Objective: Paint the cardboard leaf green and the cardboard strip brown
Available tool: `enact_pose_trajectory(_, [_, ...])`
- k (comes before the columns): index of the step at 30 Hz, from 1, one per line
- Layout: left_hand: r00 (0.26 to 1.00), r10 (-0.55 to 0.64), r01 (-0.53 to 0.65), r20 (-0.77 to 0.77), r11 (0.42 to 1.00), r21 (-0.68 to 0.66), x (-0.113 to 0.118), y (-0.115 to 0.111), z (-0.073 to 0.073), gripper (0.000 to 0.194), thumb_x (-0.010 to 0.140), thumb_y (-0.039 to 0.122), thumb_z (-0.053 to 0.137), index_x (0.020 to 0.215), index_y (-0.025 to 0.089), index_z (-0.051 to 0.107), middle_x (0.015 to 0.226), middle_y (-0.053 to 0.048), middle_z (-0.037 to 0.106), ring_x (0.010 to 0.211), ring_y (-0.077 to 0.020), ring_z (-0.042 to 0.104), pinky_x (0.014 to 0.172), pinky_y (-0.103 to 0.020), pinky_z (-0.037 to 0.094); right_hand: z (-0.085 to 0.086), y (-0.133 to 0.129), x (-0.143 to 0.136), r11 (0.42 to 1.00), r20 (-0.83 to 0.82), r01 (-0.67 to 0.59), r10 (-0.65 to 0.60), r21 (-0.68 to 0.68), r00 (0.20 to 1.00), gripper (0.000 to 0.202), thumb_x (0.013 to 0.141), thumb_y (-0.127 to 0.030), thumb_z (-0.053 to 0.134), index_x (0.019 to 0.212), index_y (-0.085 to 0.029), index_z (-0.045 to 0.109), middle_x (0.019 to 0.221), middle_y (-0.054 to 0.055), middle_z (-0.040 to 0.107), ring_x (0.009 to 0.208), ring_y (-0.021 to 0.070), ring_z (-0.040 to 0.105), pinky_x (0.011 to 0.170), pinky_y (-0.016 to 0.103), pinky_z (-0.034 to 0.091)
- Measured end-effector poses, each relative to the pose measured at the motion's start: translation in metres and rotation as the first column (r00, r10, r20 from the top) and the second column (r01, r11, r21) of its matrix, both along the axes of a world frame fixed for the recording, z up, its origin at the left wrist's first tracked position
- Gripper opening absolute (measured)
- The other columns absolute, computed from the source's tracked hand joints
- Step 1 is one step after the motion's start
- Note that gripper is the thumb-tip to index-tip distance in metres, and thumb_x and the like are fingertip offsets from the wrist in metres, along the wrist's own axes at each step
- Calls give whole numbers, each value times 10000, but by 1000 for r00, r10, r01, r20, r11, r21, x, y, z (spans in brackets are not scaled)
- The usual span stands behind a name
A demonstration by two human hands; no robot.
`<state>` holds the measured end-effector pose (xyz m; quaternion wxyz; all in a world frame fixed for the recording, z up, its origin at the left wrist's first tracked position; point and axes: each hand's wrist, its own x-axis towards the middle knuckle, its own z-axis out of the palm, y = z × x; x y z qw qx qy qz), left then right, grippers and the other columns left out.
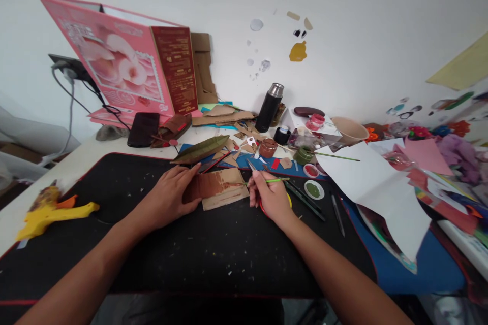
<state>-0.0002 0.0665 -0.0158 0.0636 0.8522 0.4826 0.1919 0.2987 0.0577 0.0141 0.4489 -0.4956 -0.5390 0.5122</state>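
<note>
A small flat piece of cardboard [219,188] lies on the black mat, its left part coated in reddish-brown paint and its right end bare. My left hand [168,193] grips its left end, fingers along the far edge and thumb at the near edge. In my right hand [270,195] is a thin paintbrush [276,180] with a green handle, its tip touching the cardboard near the paint's edge. Scissors with red and yellow handles [290,201] lie partly hidden under that hand. Beyond the cardboard stand a jar of brown paint [268,148] and a jar of green paint [304,154].
A large dried leaf [202,150] and cardboard scraps [224,117] lie behind the work. Paint lids [313,190], dark pens [305,200] and white paper [375,188] are at right. A black flask [269,107] stands behind; a yellow glue gun [53,213] lies left.
</note>
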Motion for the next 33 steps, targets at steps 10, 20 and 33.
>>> enact_pose_trajectory(10, [1000,-4,5,-11,1000,5,-2,1,-2,829,947,499,638,1652,150,374,1366,-186,666,1290,-375,598,1126,-529,465,-1,-1,-12,991,76,-115,109,72,991,544,1028,-697,501,846,-203,642,493,-44,576,406,123,571,417,206,429])
enact_pose_trajectory(20, [1000,-1,1,12,1000,1,0,-1,-1,830,946,489,633,1658,159,365,1343,-177,683,1267,-366,614,1119,-525,475,2,1,-15,990,81,-123,118,69,990,513,1023,-668,523,844,-203,641,523,-33,601,437,130,609,408,200,419])
enact_pose_trajectory(33, [1000,-9,9,15,1000,-3,0,-1,-2,813,956,493,627,1653,158,374,1368,-183,681,1291,-372,609,1128,-535,470,4,21,-31,980,151,-127,103,153,983,489,1048,-645,511,822,-228,628,589,-26,616,501,133,619,495,231,472])
